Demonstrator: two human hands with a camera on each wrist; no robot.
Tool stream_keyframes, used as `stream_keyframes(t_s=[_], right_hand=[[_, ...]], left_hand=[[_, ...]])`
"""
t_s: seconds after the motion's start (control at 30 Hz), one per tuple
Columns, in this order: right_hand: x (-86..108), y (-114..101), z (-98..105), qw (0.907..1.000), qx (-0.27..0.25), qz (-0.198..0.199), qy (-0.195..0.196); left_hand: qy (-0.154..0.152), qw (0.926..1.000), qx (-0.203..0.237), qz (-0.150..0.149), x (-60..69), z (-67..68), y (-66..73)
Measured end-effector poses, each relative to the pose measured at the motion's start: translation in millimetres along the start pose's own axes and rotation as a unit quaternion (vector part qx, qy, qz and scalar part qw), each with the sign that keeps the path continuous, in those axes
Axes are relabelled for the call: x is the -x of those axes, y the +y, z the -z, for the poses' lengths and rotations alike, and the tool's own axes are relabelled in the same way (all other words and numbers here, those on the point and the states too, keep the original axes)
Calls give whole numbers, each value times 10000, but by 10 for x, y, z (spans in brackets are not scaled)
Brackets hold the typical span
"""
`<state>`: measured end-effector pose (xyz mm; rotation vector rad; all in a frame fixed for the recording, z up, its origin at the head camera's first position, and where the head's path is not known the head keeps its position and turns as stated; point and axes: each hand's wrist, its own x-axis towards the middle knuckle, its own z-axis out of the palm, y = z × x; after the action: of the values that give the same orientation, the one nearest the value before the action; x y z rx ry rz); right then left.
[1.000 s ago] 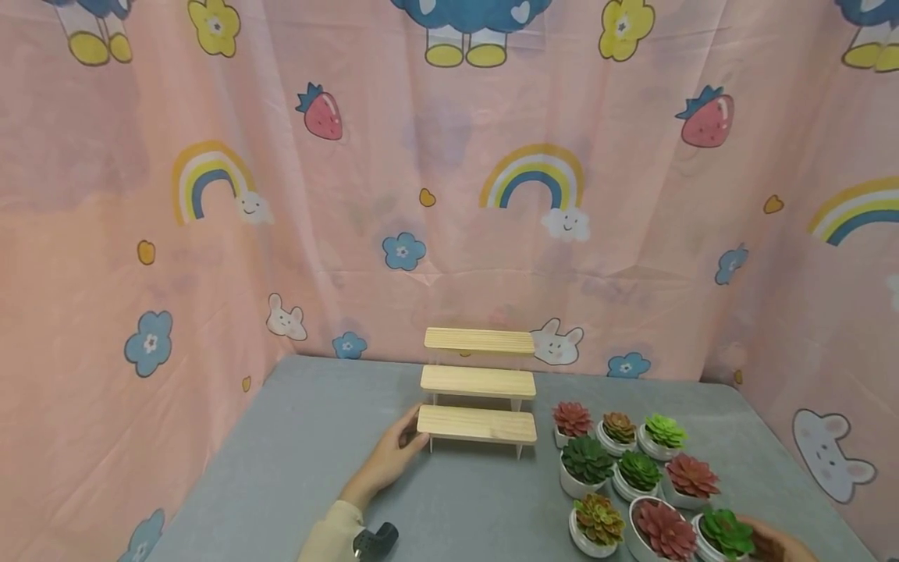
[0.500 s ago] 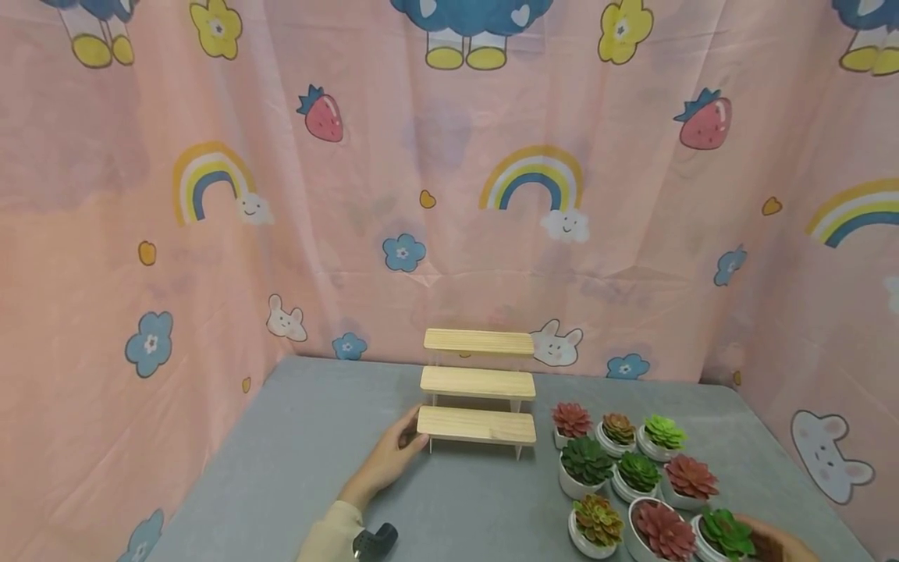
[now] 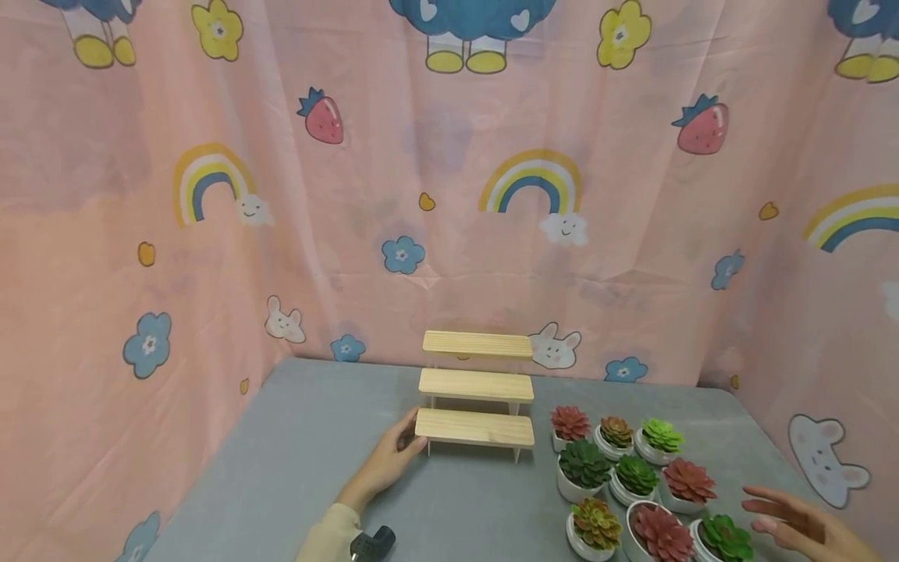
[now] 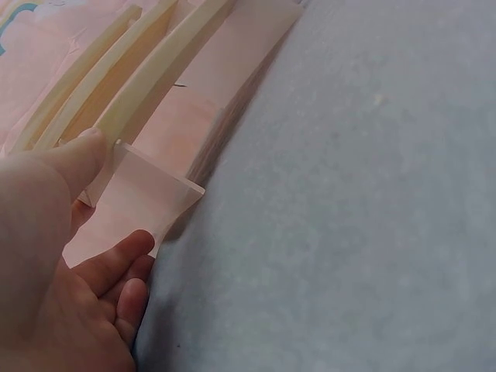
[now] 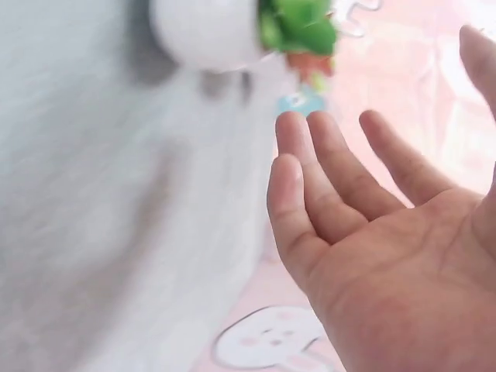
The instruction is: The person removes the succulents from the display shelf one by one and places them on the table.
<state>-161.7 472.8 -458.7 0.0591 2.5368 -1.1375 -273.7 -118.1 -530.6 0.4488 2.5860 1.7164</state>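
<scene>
A three-tier display stand (image 3: 474, 428) with pale wooden boards and clear supports stands at the table's middle. My left hand (image 3: 388, 460) holds its lowest board by the left end. In the left wrist view, that hand's thumb lies against the wooden board (image 4: 147, 85), while the curled fingers sit beside the clear support (image 4: 155, 186). My right hand (image 3: 808, 524) is raised to the right of the potted succulents, fingers apart and holding nothing. Nearest to it is a green succulent (image 3: 726, 538) in a white pot, also seen blurred as a white pot (image 5: 205, 31) in the right wrist view.
Several artificial succulents in white pots crowd the table's right side, among them a dark green succulent (image 3: 584, 464) and a red succulent (image 3: 660, 532). The grey table (image 3: 309, 414) ends at a pink patterned curtain (image 3: 393, 312) behind and at both sides.
My right hand has let go of the green succulent at the front right and moved up and right, away from it. The left hand stays on the stand.
</scene>
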Motion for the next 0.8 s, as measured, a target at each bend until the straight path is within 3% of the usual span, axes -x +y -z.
stream_keyframes(t_s=[0.07, 0.13, 0.33, 0.57, 0.8], right_hand=[[40, -161, 6, 9992, 338, 141, 148], [58, -297, 1, 9985, 440, 99, 311], [63, -560, -18, 9945, 636, 474, 688], [7, -803, -156, 9819, 428, 1123, 1467], [-89, -1015, -354, 9671, 41, 1820, 1779]], left_hand=[[12, 10000, -34, 22, 2, 5, -6], [-2, 10000, -25, 56, 0, 6, -4], [-76, 9999, -50, 81, 4, 5, 7], [-84, 9999, -64, 21, 18, 11, 19], [-65, 9999, -105, 90, 8, 2, 11]])
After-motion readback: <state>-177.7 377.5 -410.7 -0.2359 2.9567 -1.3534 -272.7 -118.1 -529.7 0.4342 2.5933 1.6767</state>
